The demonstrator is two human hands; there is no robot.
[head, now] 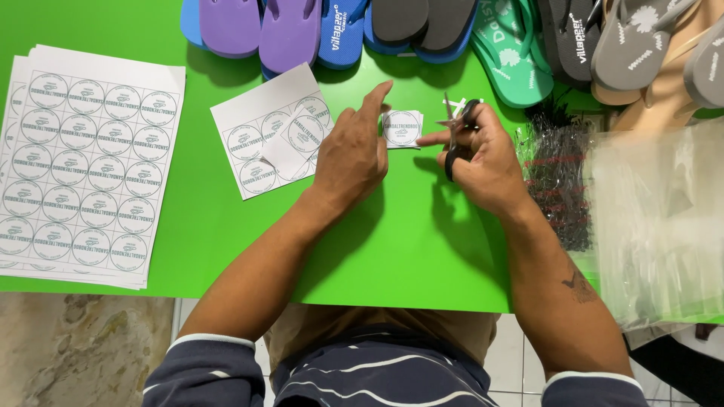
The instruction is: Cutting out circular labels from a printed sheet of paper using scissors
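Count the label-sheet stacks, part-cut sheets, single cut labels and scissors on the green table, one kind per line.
Stack of uncut label sheets: 1
Part-cut label sheet: 1
Single cut label: 1
Scissors: 1
Total: 4

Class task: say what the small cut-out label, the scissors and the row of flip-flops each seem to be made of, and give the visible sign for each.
Small cut-out label: thin white paper, matte, lying flat with a printed round mark.
Scissors: the blades look like bare grey metal; the black handles are probably plastic.
Flip-flops: likely foam rubber, with thick, dull, solid-coloured soles; the straps look like softer rubber or plastic.
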